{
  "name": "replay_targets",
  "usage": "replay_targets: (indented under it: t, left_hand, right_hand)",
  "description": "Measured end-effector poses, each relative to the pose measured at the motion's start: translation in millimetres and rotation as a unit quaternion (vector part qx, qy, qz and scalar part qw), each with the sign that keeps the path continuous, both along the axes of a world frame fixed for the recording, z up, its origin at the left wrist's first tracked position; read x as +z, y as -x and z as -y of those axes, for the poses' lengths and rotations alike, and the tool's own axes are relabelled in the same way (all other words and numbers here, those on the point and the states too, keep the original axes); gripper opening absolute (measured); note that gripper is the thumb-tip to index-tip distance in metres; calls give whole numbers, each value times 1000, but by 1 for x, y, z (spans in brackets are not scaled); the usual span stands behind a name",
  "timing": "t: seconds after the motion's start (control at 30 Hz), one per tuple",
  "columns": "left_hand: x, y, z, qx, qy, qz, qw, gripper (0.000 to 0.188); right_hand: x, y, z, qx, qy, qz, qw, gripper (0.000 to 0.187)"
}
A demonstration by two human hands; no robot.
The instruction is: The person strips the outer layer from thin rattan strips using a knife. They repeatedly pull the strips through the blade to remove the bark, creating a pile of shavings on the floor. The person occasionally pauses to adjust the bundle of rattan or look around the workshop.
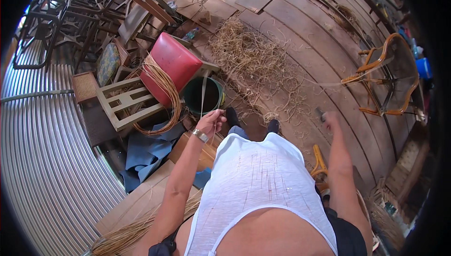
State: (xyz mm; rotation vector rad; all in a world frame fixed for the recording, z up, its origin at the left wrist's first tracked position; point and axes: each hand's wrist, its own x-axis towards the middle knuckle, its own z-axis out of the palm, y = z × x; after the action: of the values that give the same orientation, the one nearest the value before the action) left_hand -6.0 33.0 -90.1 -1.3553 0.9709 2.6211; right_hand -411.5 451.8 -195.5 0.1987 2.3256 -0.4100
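Observation:
In front of my body, to the left, my left hand (212, 122) has its fingers pinched on a thin pale cane strip (203, 95). The strip runs up across the opening of a dark green bucket (187, 97). Out to the right, my right hand (331, 120) is closed around a small dark tool (320, 113); its exact kind is too small to make out. Beyond the bucket, a chair with a red padded seat (176, 62) lies tipped. A coil of thin cane (174, 107) hangs around that seat.
A tangled heap of cane shavings (256, 56) covers the plank floor ahead. An orange-framed cane chair (392, 75) stands at right. Blue sheeting (145, 151) and a cane bundle (134, 232) lie left, near a corrugated metal wall (40, 162). Dark chair frames (42, 35) are stacked far left.

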Motion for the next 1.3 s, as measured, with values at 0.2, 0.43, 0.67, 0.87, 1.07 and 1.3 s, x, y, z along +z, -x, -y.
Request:
replay_targets:
  t: [0.2, 0.43, 0.67, 0.87, 1.07, 1.3]
  left_hand:
    - [-5, 41, -20, 4, -17, 9, 1000, 20]
    - [12, 64, -44, -126, 113, 35, 985, 23]
    - [14, 74, -70, -234, 211, 24, 949, 23]
    - [15, 80, -78, -268, 293, -1, 918, 24]
    - [-5, 80, -83, -291, 363, -2, 885, 28]
    - [1, 87, -94, -256, 408, 75, 873, 34]
  right_hand:
    - [17, -135, 62, 161, 130, 1, 978, 17]
    - [71, -176, 161, 75, 433, 178, 880, 15]
    - [113, -183, 216, 90, 481, 141, 861, 20]
    - [109, -177, 213, 89, 440, 109, 887, 25]
    - [93, -188, 211, 133, 423, 116, 889, 36]
    - [103, -187, 216, 75, 351, 132, 924, 38]
